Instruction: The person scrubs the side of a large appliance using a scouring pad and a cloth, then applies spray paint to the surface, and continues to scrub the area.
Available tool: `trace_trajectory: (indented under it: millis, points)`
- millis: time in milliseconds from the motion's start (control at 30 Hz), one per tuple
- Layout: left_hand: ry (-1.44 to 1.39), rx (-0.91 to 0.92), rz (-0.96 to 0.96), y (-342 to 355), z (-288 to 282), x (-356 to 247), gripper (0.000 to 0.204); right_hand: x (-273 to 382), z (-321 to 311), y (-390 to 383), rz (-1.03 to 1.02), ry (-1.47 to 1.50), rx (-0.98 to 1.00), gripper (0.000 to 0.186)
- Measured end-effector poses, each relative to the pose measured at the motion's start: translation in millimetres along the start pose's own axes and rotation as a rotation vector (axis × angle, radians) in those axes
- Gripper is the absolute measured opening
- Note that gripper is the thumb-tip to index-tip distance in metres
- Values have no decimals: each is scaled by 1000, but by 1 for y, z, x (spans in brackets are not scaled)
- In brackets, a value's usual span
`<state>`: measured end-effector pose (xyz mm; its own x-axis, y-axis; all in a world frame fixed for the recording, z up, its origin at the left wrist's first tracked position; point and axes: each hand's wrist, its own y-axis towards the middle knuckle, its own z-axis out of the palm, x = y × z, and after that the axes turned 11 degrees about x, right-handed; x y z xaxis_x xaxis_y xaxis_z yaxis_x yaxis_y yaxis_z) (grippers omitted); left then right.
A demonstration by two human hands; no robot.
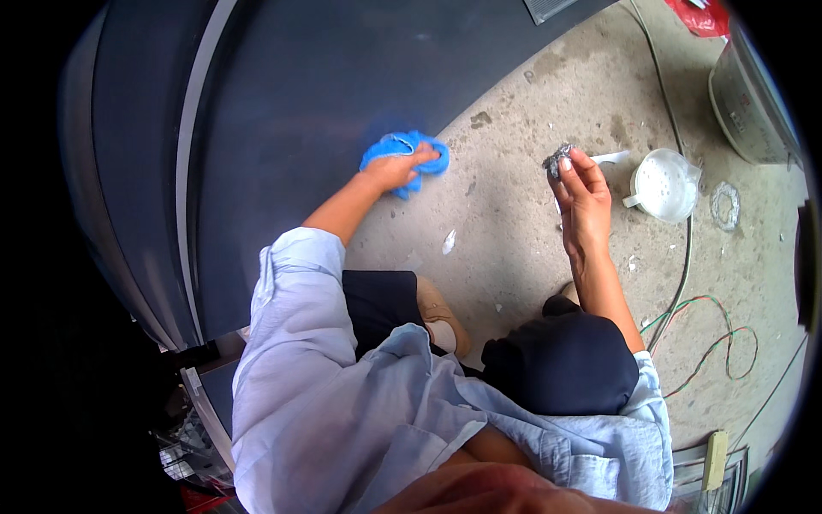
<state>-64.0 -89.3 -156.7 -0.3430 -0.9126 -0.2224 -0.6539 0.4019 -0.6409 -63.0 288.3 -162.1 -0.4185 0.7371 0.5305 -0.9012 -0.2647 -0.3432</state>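
My left hand (396, 171) is closed on a bright blue cloth (435, 158), which rests against the lower edge of a large dark grey panel (287, 103). My right hand (582, 201) is raised over the concrete floor, pinching a small crumpled silvery wad (556, 158) between thumb and fingertips. Just beyond it lies a thin white strip (613, 158), partly hidden by the hand. A white plastic jug (668, 184) with milky contents stands to the right of that hand.
A large pale bucket (745, 111) and red plastic (693, 15) are at upper right. A foil ring (724, 206), a grey hose (672, 120) and green and red wires (728, 338) lie on the floor (514, 103). Frames with a yellow block (715, 458) are at lower right.
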Motion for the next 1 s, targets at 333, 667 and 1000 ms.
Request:
trace_trajectory:
  millis: [333, 667, 1000]
  points:
    - [-426, -197, -165, -72, -146, -121, 53, -6, 5, -3, 43, 11, 21, 24]
    - [1036, -1212, -105, -29, -250, -128, 35, -2, 8, -4, 29, 19, 4, 24]
    - [1059, -324, -208, 69, -116, -95, 83, 9, -1, -7, -22, 26, -31, 23]
